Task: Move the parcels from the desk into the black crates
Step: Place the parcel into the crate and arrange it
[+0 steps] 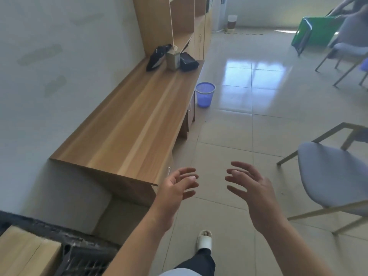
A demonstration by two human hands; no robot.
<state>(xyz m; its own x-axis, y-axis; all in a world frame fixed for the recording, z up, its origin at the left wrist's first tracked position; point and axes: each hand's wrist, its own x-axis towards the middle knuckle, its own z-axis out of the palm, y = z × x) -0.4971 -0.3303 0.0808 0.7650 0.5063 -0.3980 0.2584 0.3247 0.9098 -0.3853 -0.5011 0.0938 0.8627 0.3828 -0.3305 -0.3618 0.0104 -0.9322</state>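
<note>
Both hands hang in front of the body over the pale glazed floor tiles, palms turned toward each other. The left hand has its fingers spread and gently bent, gripping nothing; the right hand is likewise loose, fingers fanned and slightly curved, with nothing in it.

At about 10 o'clock from the hands runs the long desk, a flat slab of light wood-grain laminate with a square-cut near end. At its far end, toward 12 o'clock, sit three parcels close together: a dark, limp plastic-wrapped parcel leaning on the left, a small upright cardboard box in the middle, and a black glossy flat packet on the right, touching or just beside the box.

At 8 o'clock, in the lower left corner, is the black crate, a hard plastic bin with a ribbed, latticed wall; a smooth tan cardboard carton lies in it.

Past the desk's far front edge a round, perforated blue wastebasket stands on the floor. At 3 o'clock stands a chair with a rounded grey padded seat and thin angular metal legs. A white slipper shows at 6 o'clock. A green boxy object sits at 1 o'clock.
</note>
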